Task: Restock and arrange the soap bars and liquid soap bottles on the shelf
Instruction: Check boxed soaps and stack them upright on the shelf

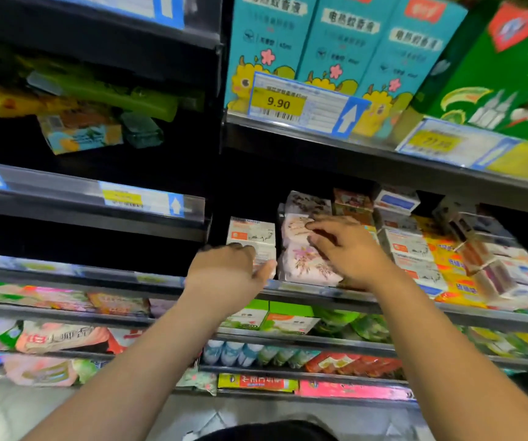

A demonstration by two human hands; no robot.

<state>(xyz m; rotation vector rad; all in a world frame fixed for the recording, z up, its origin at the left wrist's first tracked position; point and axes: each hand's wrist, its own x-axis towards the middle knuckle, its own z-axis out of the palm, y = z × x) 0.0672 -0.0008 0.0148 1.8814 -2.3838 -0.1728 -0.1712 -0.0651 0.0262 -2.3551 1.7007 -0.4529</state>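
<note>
On the middle shelf (304,289) stand stacked white soap boxes (250,232) and, to their right, stacked pink floral soap packs (304,265). My left hand (227,272) grips the lower white soap box, fingers over its top and thumb on its front right edge. My right hand (345,249) reaches over the pink floral packs, its curled fingertips touching the upper pack (296,226). More white, orange and yellow soap boxes (415,249) fill the shelf further right. No liquid soap bottles are clearly visible on this shelf.
Teal cartons (336,43) and a green box (495,74) stand on the shelf above, behind a 9.90 price tag (277,101). The bay to the left is dark, with a few packets (81,100). Lower shelves hold packets, green boxes and small bottles (231,353).
</note>
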